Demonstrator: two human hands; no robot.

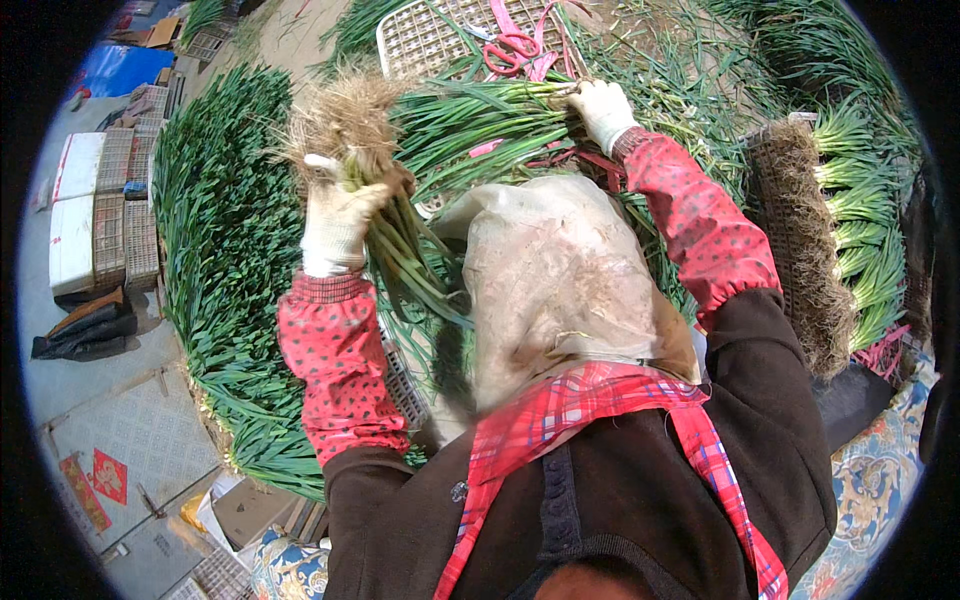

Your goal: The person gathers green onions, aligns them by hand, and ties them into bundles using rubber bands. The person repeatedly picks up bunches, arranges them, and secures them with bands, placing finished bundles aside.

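Observation:
My left hand (339, 221), in a pale knit glove, grips a bunch of leafy allium greens (401, 247) just below its dry, fibrous roots (345, 124). The roots point away from me and the leaves trail toward my lap. Up and to the right, my right hand (602, 112), gloved the same way, closes on the pale stem ends of loose allium greens (480, 112); its fingertips are partly hidden. Those leaves lie leftward across the work spot. Just beyond them, red-handled scissors (511, 54) rest with pink straps (541, 37) on a plastic crate (427, 37).
A soiled pale cloth (559, 270) covers my lap. A dense stack of greens (225, 225) stands at left. Rooted bundles (847, 225) line a crate at right. Leaf scraps (675, 67) litter the far ground. White boxes (75, 210) stand far left.

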